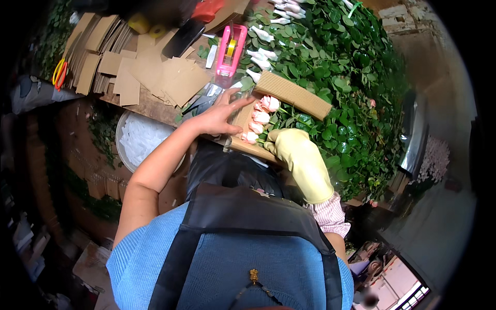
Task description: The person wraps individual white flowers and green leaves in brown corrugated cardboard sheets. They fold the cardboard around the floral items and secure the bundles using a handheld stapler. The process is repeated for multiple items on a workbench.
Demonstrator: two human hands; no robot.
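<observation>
Several pale pink roses (pixel 260 117) lie in a row on corrugated cardboard (pixel 243 116), whose upper flap (pixel 293 95) and lower flap (pixel 252 150) stand out to either side. My bare left hand (pixel 222 112) is spread at the cardboard's left edge, its fingers apart and thumb near the blooms. In a pale yellow rubber glove, my right hand (pixel 288 149) is curled by the stems just right of the lowest rose; its fingertips are partly hidden, so what it grips is unclear. A pink tape dispenser (pixel 231 54) with yellow tape stands above my left hand.
Leafy rose stems (pixel 341 77) pile up on the right, with white-wrapped buds (pixel 261 34) at their left. Cardboard sheets (pixel 174 79), a black phone (pixel 183 38) and orange-and-yellow-handled scissors (pixel 59 74) lie left. Below the table edge is a tub of white pieces (pixel 141 139).
</observation>
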